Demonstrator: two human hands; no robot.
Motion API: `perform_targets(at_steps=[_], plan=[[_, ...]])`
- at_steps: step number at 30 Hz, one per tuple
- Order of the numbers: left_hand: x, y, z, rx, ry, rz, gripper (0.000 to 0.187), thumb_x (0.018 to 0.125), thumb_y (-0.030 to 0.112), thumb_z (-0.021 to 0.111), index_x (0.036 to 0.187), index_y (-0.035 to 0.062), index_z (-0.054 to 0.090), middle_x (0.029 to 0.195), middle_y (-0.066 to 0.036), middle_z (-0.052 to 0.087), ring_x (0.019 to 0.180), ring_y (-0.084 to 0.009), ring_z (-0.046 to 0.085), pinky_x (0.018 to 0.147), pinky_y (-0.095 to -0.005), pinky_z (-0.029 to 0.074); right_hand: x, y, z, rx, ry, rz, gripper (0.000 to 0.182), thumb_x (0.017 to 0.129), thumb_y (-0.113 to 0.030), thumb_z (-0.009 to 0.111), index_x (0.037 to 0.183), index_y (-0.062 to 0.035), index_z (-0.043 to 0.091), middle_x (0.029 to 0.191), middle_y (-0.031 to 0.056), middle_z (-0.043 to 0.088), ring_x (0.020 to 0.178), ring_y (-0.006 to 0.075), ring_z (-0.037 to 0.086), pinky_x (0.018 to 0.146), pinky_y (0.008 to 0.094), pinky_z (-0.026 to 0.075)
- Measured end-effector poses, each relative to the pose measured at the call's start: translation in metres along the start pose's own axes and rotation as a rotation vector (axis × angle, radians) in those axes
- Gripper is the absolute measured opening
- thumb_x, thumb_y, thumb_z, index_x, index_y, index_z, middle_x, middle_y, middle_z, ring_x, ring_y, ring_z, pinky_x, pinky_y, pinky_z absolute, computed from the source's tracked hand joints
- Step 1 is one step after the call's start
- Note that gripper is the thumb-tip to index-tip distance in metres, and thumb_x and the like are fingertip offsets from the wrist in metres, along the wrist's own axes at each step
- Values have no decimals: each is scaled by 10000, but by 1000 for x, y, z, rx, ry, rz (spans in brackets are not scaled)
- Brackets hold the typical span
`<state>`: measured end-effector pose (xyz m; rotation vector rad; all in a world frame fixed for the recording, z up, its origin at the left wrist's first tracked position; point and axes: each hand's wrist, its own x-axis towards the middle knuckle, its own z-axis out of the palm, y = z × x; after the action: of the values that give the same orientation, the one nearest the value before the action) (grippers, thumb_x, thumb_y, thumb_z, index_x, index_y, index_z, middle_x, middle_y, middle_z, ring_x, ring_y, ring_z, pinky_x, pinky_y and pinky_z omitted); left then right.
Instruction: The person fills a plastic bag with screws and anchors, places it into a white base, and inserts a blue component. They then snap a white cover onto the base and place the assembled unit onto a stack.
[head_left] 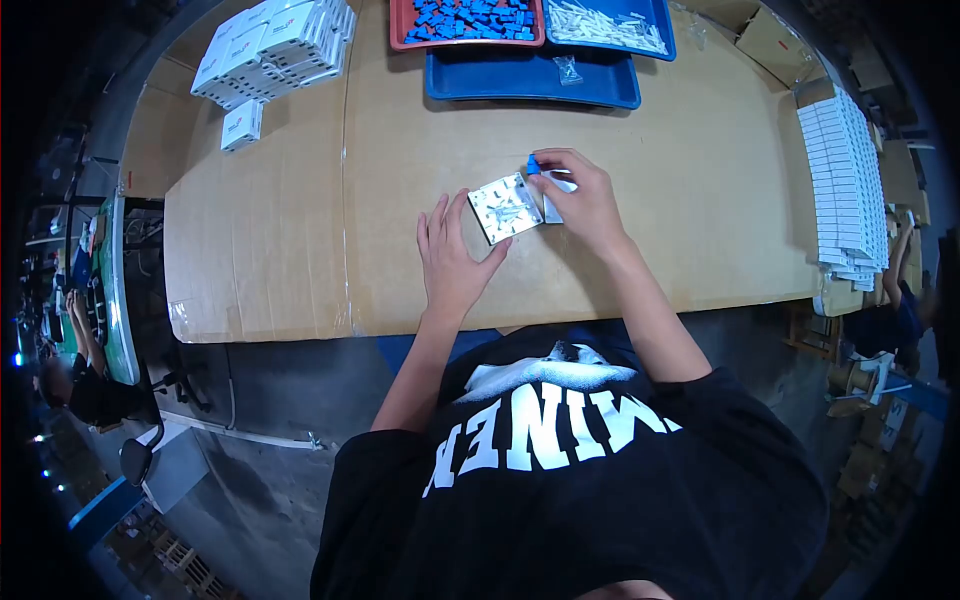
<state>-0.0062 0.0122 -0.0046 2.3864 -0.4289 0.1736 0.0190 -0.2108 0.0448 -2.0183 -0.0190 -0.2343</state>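
Note:
On the cardboard-covered table (pixel 290 230) lies a small white open box (pixel 505 208) with shiny clear-wrapped contents; their exact kind is too small to tell. My left hand (pixel 455 255) holds this box, fingers along its left side and thumb at its lower right corner. Between the thumb and fingers of my right hand (pixel 585 200) is a small blue plastic piece (pixel 533 165), just above the box's upper right corner. The box's white lid flap (pixel 553 208) stands out to the right, partly hidden beneath my right hand.
At the back, a red tray (pixel 398 28) holds many blue pieces and a blue tray (pixel 668 40) holds white sticks. Before them, another blue tray (pixel 490 85) contains a clear packet (pixel 568 70). Stacked white boxes (pixel 270 50), a single box (pixel 242 125) and flat stacks (pixel 840 180) flank them.

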Motion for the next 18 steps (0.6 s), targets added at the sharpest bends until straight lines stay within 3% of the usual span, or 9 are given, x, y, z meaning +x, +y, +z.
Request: perform_targets(at_steps=[6, 13, 18], plan=[[0, -1, -1, -19, -6, -6, 866, 808, 427, 833, 1484, 64, 431, 1498, -111, 524, 1455, -344, 416, 1241, -588, 197, -1, -2, 24, -131, -166, -169, 267, 897, -85, 724, 1153, -12, 718, 1206, 131, 699, 1054, 336, 695, 900, 389, 568], [0, -2, -1, -16, -7, -7, 890, 771, 366, 859, 1494, 73, 431, 1508, -104, 522, 1458, -326, 415, 1243, -579, 210, 1, 3, 44, -220, -291, -304, 283, 902, -51, 723, 1182, -17, 718, 1233, 114, 703, 1071, 310, 707, 901, 380, 586], [0, -4, -1, -27, -7, -20, 910, 749, 338, 876, 1500, 80, 430, 1515, -98, 515, 1460, -321, 413, 1240, -580, 220, 2, 3, 51, -195, -312, -260, 262, 896, -60, 705, 1151, -4, 724, 1209, 132, 704, 1053, 340, 698, 915, 409, 577]])
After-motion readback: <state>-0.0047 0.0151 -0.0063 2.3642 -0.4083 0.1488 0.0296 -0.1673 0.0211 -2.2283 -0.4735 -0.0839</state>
